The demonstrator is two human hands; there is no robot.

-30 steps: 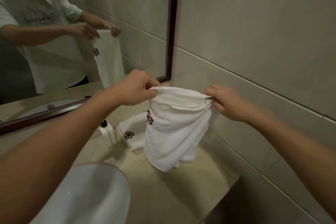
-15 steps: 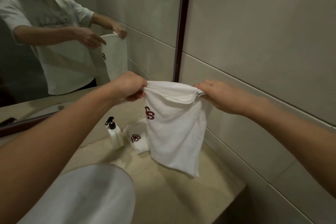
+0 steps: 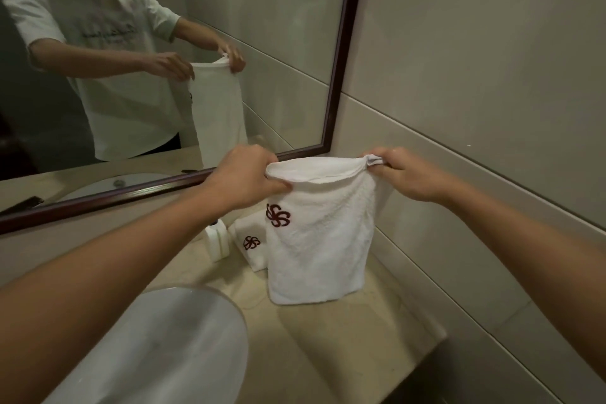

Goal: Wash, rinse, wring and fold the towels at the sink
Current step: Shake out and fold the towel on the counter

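The left hand point(image 3: 244, 179) and the right hand point(image 3: 401, 174) each pinch a top corner of a white terry towel with a dark red flower emblem point(image 3: 319, 239), fingers curled on the doubled upper edge. It hangs between them above the beige stone bench point(image 3: 344, 348), its lower edge at the surface. Just behind lies a folded white towel with the same emblem point(image 3: 251, 244), beside a white pump bottle point(image 3: 218, 239). The white round basin point(image 3: 170, 348) sits near left.
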